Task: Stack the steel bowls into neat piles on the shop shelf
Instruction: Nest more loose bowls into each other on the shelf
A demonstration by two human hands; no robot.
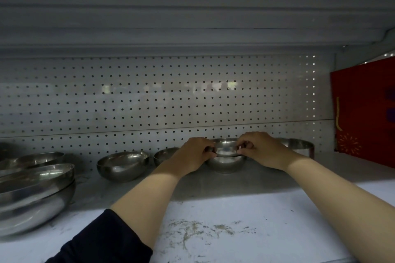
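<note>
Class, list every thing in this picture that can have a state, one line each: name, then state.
left hand: grips top bowl's left rim
right hand: pinches top bowl's right rim
top bowl: upright, nested in the bowl below
lower bowl: upright on shelf
single bowl: tilted, alone
left pile: nested, leaning
large bowl: upright, behind right hand
red box: standing, closed

Two bare forearms, one dark sleeve

The left arm (147, 194) wears a dark navy sleeve (100, 239), its soft folds bunched up toward the elbow so the forearm below it is bare. The right arm (333, 196) is bare along all of its visible length. Neither the left hand (192, 156) nor the right hand (263, 147) wears a glove.
</note>
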